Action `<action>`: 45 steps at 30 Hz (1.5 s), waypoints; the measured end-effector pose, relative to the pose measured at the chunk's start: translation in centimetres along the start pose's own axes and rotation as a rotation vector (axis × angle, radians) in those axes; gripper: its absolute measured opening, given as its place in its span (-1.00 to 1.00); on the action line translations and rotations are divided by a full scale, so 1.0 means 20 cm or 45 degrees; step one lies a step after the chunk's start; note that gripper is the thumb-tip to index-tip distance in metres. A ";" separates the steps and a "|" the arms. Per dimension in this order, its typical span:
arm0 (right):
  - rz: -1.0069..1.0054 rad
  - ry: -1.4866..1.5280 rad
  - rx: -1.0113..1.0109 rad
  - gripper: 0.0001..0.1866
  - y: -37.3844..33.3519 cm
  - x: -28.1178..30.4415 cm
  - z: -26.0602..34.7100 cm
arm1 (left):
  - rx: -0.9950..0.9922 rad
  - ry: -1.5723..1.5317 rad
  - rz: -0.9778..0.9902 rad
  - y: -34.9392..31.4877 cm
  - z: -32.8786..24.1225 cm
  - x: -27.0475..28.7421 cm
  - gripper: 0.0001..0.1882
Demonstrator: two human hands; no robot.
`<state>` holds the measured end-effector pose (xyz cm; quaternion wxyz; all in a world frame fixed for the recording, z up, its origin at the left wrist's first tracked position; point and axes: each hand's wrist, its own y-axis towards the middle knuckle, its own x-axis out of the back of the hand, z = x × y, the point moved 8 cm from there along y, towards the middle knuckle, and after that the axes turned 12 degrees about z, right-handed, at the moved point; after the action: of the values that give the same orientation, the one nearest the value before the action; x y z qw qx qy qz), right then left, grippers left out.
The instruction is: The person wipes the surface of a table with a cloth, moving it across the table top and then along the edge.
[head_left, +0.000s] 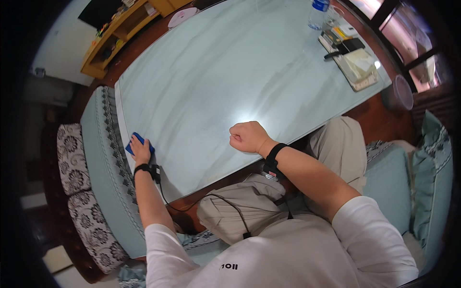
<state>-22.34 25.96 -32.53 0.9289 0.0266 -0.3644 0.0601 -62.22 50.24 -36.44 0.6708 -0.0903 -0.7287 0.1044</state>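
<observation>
At the table's left edge, my left hand [140, 150] lies over a small blue flat object [151, 148], its fingers gripping the top. Blue corners show on both sides of the hand; the exact kind of object cannot be made out. My right hand [249, 137] is closed in a fist over the near middle of the marble-patterned table [206, 91]. Nothing shows between its curled fingers. Dark bands circle both wrists, and a black cable runs from the left one toward my lap.
At the far right of the table are a tray [359, 86] with a packet and dark items, and a clear bottle [318, 14] with a blue label. A clear tub [401, 93] stands beyond the right edge. A sofa [108, 192] borders the left side.
</observation>
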 end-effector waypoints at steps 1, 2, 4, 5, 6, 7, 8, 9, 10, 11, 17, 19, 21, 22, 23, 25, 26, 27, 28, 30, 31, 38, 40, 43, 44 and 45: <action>0.020 0.020 -0.021 -0.79 0.00 -0.01 0.00 | -0.009 0.012 0.012 -0.04 -0.01 0.01 -0.19; -0.006 0.049 -0.025 -0.79 -0.01 -0.01 0.00 | -0.016 0.016 0.025 -0.07 -0.02 0.00 -0.20; 0.000 0.084 0.013 -0.80 -0.02 -0.02 0.01 | -0.053 0.017 0.028 -0.15 -0.05 -0.03 -0.21; -0.013 0.107 0.016 -0.80 -0.03 -0.02 0.02 | -0.089 0.020 0.010 -0.19 -0.04 -0.03 -0.22; 0.008 0.113 0.022 -0.80 -0.02 -0.04 0.04 | -0.122 0.020 -0.007 -0.22 -0.03 -0.03 -0.22; 0.032 0.111 0.018 -0.80 -0.02 -0.05 0.02 | -0.153 0.023 0.024 -0.26 -0.06 -0.06 -0.22; 0.028 0.123 0.017 -0.80 -0.02 -0.05 0.01 | -0.169 0.014 0.037 -0.32 -0.10 -0.08 -0.21; 0.031 0.117 0.007 -0.80 -0.02 -0.05 0.00 | -0.200 0.017 0.048 -0.38 -0.15 -0.11 -0.20; 0.036 0.113 0.007 -0.80 -0.01 -0.06 0.00 | -0.222 0.021 0.052 -0.45 -0.19 -0.12 -0.20; 0.016 0.121 0.016 -0.79 -0.01 -0.05 0.00 | -0.242 0.035 0.065 -0.51 -0.23 -0.14 -0.19; -0.012 0.130 0.025 -0.79 0.00 -0.03 0.00 | -0.483 0.062 0.027 -0.90 -0.48 -0.22 -0.05; -0.011 0.135 0.034 -0.79 0.00 -0.01 0.01 | -0.444 0.091 0.103 -1.05 -0.56 -0.25 0.08; 0.022 0.261 -0.013 -0.78 -0.01 -0.01 0.02 | -0.421 0.096 0.108 -1.19 -0.61 -0.24 0.15; 0.020 0.246 0.004 -0.78 -0.01 0.00 0.02 | -0.451 0.126 0.157 -1.26 -0.66 -0.25 0.17; -0.012 0.332 0.023 -0.77 0.00 0.00 -0.01 | -0.489 0.156 0.205 -1.31 -0.71 -0.27 0.20; -0.045 0.404 0.065 -0.76 0.00 -0.01 -0.05 | -0.470 0.158 0.251 -1.38 -0.75 -0.29 0.20; -0.005 0.524 0.081 -0.75 0.01 -0.03 -0.06 | -0.447 0.169 0.318 -1.41 -0.75 -0.31 0.20; 0.037 0.642 0.095 -0.74 0.01 -0.04 -0.08 | -0.463 0.081 0.325 -1.44 -0.77 -0.30 0.11; 0.041 0.623 0.110 -0.74 0.00 -0.04 -0.10 | -0.461 0.064 0.308 -1.44 -0.78 -0.31 0.11; 0.009 0.866 0.088 -0.71 -0.05 -0.05 -0.14 | -0.533 -0.080 0.357 -1.46 -0.79 -0.33 0.04; 0.007 0.892 0.118 -0.68 -0.08 -0.05 -0.14 | -0.548 -0.170 0.373 -1.47 -0.80 -0.33 -0.02; 0.456 1.086 -0.141 -0.69 -0.35 -0.20 -0.07 | -0.639 -1.127 0.541 -1.64 -0.84 -0.32 -0.15; 0.533 1.027 -0.186 -0.76 -0.43 -0.25 -0.04 | -0.666 -1.384 0.577 -1.73 -0.91 -0.30 -0.16; 0.419 1.256 -0.211 -0.77 -0.57 -0.31 0.02 | -0.689 -1.888 0.720 -1.84 -1.00 -0.29 -0.17; 0.420 1.300 -0.243 -0.70 -0.61 -0.35 0.06 | -0.666 -2.131 0.824 -1.88 -1.04 -0.30 -0.17; 0.390 1.348 -0.231 -0.68 -0.63 -0.38 0.06 | -0.691 -2.168 0.886 -1.90 -1.10 -0.31 -0.18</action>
<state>-26.97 12.72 -36.95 0.9644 -0.1405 0.1483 0.1680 -39.46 12.68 -30.23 -0.1963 -0.3477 -0.9034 0.1561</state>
